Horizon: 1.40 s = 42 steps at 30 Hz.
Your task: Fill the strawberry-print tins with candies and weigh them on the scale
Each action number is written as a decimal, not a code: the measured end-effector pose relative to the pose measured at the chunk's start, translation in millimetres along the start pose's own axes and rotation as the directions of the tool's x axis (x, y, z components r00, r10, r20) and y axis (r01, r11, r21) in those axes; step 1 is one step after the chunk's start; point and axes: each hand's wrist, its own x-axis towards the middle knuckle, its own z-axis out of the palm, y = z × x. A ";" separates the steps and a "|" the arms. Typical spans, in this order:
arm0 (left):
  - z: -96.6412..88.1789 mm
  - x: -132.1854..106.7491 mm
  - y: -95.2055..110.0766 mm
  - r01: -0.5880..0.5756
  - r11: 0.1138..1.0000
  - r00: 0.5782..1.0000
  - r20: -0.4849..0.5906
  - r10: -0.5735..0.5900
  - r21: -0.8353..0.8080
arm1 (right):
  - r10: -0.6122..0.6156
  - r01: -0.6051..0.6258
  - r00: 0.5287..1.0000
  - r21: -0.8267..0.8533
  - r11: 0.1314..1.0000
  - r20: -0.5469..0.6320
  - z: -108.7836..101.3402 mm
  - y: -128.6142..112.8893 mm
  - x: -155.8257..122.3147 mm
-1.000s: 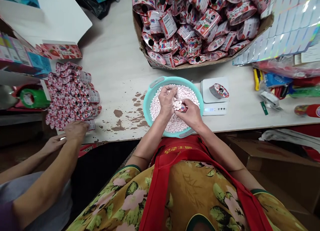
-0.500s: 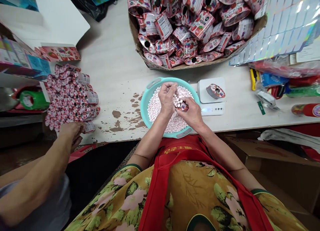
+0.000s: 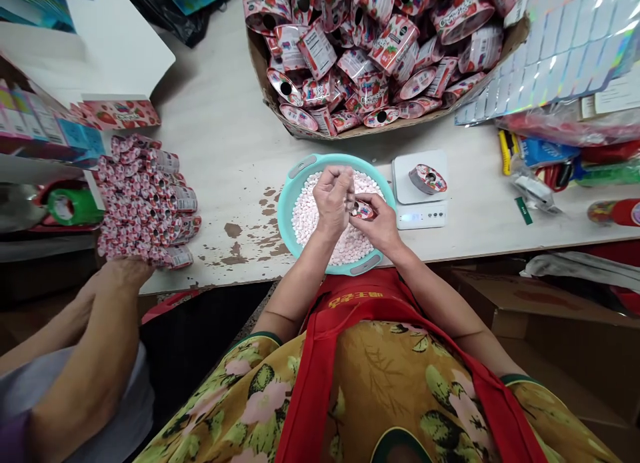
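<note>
A turquoise basin (image 3: pixel 287 213) full of small pale pink candies (image 3: pixel 305 216) stands in front of me. Over it, my right hand (image 3: pixel 381 224) grips a small oval strawberry-print candy box (image 3: pixel 362 210), its top with the opening facing up. My left hand (image 3: pixel 331 199) is just left of that box, fingers curled together; whatever they hold is hidden. To the right, a similar oval candy box (image 3: pixel 428 179) lies on a white digital scale (image 3: pixel 405 189).
A cardboard carton (image 3: pixel 273 106) heaped with strawberry-print candy boxes stands behind the basin. Stacked packs (image 3: pixel 145 203) sit at the left, beside a co-worker's hands (image 3: pixel 125 273). Holographic sheets (image 3: pixel 550 56), a yellow cutter (image 3: pixel 507 149) and a jar (image 3: pixel 615 212) lie at the right.
Candies visible by my left fingers half a second ago no longer show, and the box's top is now in clearer view. The co-worker's hands have moved left along the stack.
</note>
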 end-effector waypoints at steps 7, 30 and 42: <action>-43.2 19.1 23.1 0.100 0.990 0.994 -0.030 -0.103 -0.095 | 0.056 -0.058 0.998 0.144 0.988 0.022 -14.2 -3.3 -7.8; 30.1 13.2 -32.5 0.429 0.872 0.844 0.239 -0.480 0.237 | 0.263 -0.202 0.919 0.223 0.954 -0.294 -111.9 17.6 -57.1; 126.4 59.1 -94.0 -0.382 0.381 0.846 0.485 -0.222 0.842 | 0.315 -0.174 0.696 0.275 0.946 -0.645 -199.5 57.5 -90.3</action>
